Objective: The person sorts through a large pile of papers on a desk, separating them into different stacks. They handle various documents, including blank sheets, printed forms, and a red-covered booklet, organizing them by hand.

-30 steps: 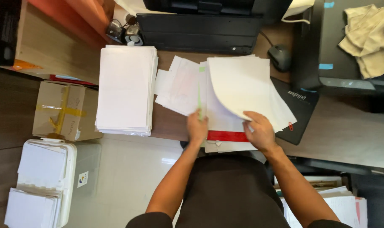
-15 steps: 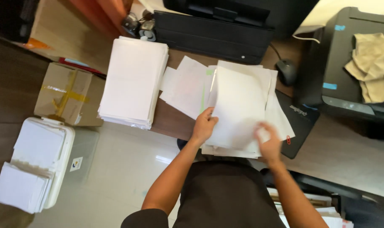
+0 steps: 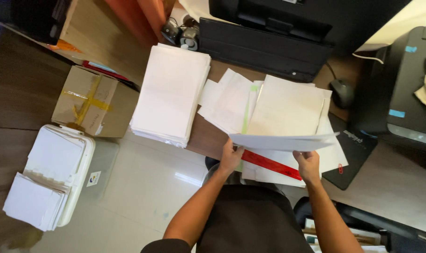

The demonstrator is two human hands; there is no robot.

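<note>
1. We hold a thin sheaf of white paper [image 3: 283, 140] level near the middle of the frame, seen almost edge-on, so the pages beneath it show.
2. Our left hand [image 3: 230, 158] is closed on the sheaf's left corner and our right hand [image 3: 308, 165] pinches its right side; holding both ends keeps the floppy sheets from sagging.
3. Under the lifted sheaf, loose sheets [image 3: 231, 100] lie fanned on the bench [image 3: 206, 138], overlapping, with a red strip [image 3: 269, 164] showing between our hands and a green-edged sheet [image 3: 246, 115] among them.
4. A tall squared stack of paper [image 3: 168, 96] sits to the left, apart from the loose sheets, overhanging the bench edge.
5. At upper right are a black keyboard [image 3: 264, 47] and a mouse [image 3: 342, 92], pushed back behind the papers.
6. On the floor at left are a taped cardboard box [image 3: 88, 105] and a white bin [image 3: 58, 173] with more paper on it.
</note>
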